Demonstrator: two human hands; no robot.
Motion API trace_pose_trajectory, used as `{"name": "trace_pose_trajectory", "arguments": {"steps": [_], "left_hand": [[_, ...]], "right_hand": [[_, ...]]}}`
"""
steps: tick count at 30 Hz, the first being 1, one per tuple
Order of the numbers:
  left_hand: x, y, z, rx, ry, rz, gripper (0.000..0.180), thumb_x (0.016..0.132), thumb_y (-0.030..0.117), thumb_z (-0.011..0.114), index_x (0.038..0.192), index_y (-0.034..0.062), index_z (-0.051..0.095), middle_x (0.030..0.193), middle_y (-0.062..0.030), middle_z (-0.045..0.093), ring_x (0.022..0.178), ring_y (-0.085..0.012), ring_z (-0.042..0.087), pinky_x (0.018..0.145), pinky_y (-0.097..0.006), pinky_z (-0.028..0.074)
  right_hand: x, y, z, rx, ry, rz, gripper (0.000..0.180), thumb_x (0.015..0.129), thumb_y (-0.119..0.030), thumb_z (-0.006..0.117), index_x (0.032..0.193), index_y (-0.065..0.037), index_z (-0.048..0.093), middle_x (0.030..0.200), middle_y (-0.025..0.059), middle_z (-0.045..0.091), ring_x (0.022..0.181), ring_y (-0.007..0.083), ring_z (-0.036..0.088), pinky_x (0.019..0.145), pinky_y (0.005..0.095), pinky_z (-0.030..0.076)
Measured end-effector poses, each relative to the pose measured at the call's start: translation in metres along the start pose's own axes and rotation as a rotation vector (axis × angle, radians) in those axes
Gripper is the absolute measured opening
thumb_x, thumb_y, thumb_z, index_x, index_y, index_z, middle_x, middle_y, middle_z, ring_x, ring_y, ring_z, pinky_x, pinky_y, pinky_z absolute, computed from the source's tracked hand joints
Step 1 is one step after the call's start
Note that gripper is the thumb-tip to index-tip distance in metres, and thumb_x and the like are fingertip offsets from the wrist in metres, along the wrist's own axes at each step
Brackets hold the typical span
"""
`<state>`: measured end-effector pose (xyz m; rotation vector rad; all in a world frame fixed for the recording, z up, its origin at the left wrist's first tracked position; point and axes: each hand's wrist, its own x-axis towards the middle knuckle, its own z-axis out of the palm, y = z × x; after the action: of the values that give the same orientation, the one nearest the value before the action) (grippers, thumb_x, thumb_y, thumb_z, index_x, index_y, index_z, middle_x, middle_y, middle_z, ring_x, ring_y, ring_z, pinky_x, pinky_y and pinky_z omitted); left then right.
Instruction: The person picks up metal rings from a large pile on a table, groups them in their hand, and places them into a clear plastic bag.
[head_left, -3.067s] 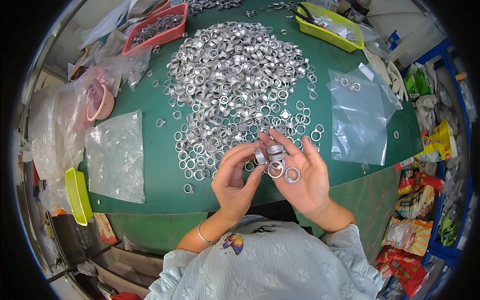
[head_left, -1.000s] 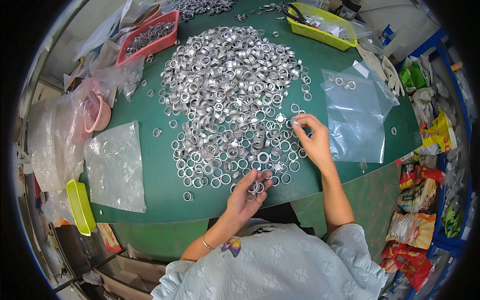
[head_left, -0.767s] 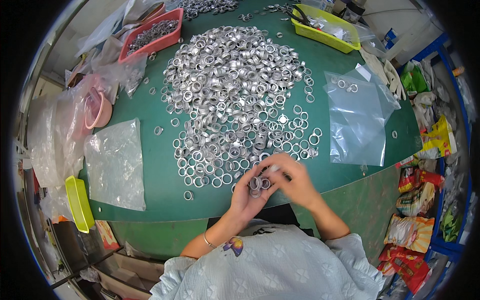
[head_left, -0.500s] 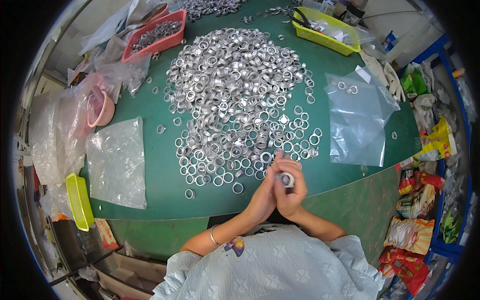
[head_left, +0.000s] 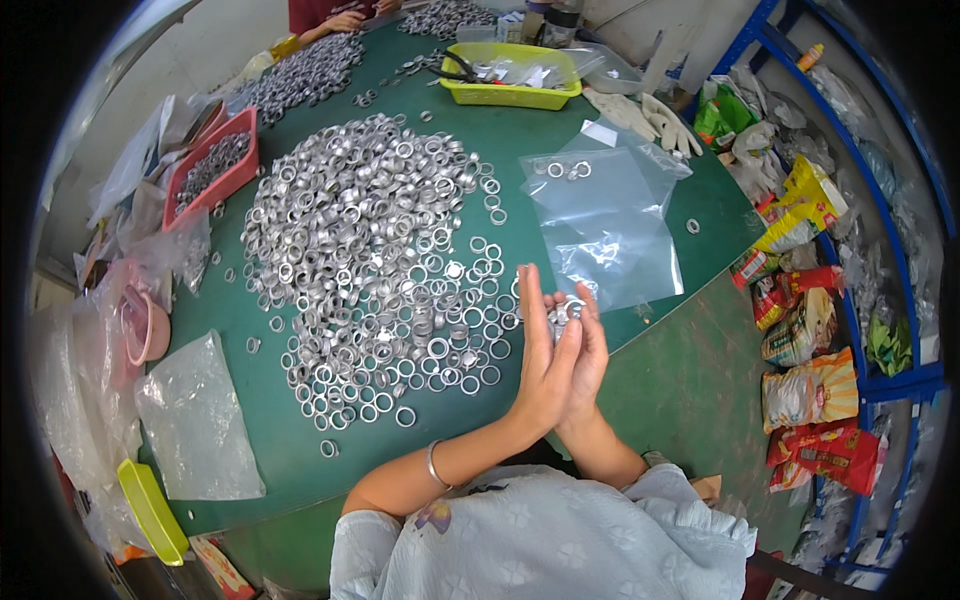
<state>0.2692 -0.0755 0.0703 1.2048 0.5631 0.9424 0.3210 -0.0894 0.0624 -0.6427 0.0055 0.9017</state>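
Note:
My left hand (head_left: 543,372) stands upright with its fingers stretched out flat, its palm edge against my right hand. Several silver metal rings (head_left: 570,309) sit between the two hands, near the fingertips. Cupped around them is my right hand (head_left: 590,365), whose fingers partly hide how many there are. Just left of my hands spreads a large heap of similar metal rings (head_left: 370,215), with looser single rings along its near side. Beyond my fingertips lies a clear plastic bag (head_left: 615,245), with a few rings (head_left: 568,170) showing at its far end.
A yellow-green basket (head_left: 510,95) stands at the back, with white gloves (head_left: 655,122) beside it. At left are a red tray of small parts (head_left: 212,170), a pink cup (head_left: 148,330) and a flat plastic bag (head_left: 200,425). Another person's hand (head_left: 345,21) is at the far edge. Blue shelving (head_left: 905,385) lines the right.
The view has swung to the right, bringing another person's hands into sight. My left hand has straightened its fingers, and the rings now show between my raised hands.

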Motion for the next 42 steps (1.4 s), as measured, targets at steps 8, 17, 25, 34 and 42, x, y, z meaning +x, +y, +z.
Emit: {"name": "trace_pose_trajectory", "arguments": {"steps": [8,17,25,34,42], "left_hand": [[0.036,-0.030,0.026,-0.067,-0.008,0.137,0.056,0.087,-0.001,0.053,0.139,-0.0001,0.034,0.147,-0.0173,0.029,0.132,-0.0333,0.034,0.107,-0.045,0.028],[0.084,-0.087,0.020,1.536,-0.427,0.622,0.029,0.078,0.016,0.066,0.103,0.0014,0.062,0.106,-0.0150,0.056,0.107,-0.0299,0.049,0.094,-0.047,0.035],[0.096,-0.076,0.009,1.164,-0.185,0.716,0.011,0.080,0.009,0.063,0.090,0.0045,0.065,0.092,-0.0089,0.059,0.091,-0.0263,0.056,0.084,-0.043,0.038],[0.103,-0.053,0.015,0.893,0.045,0.865,0.017,0.077,0.003,0.065,0.094,0.0044,0.065,0.095,-0.0092,0.059,0.095,-0.0284,0.056,0.086,-0.042,0.040],[0.092,-0.054,-0.012,0.874,0.010,0.744,0.027,0.077,0.003,0.065,0.103,0.0044,0.063,0.107,-0.0107,0.057,0.106,-0.0307,0.053,0.091,-0.043,0.039]], "right_hand": [[0.042,-0.057,-0.069,0.761,0.078,0.461,0.024,0.087,-0.009,0.054,0.109,-0.002,0.057,0.101,0.0136,0.053,0.095,0.0253,0.054,0.065,0.0303,0.053],[0.046,-0.115,-0.117,0.396,0.084,0.166,0.019,0.094,-0.016,0.048,0.104,-0.002,0.055,0.092,0.0152,0.055,0.081,0.0248,0.055,0.048,0.0264,0.044],[0.049,-0.103,-0.099,-0.165,-0.103,0.391,0.023,0.096,-0.023,0.050,0.109,-0.004,0.054,0.090,0.0121,0.059,0.069,0.0201,0.057,0.041,0.0236,0.036],[0.211,-0.078,-0.063,-0.120,0.032,0.103,0.024,0.087,-0.007,0.059,0.110,-0.004,0.051,0.101,0.0106,0.053,0.092,0.0229,0.057,0.079,0.0363,0.052],[0.151,-0.054,-0.052,-1.118,-0.113,-0.337,0.047,0.089,-0.010,0.056,0.133,0.001,0.043,0.138,0.0197,0.045,0.125,0.0315,0.046,0.102,0.0380,0.038]]}}
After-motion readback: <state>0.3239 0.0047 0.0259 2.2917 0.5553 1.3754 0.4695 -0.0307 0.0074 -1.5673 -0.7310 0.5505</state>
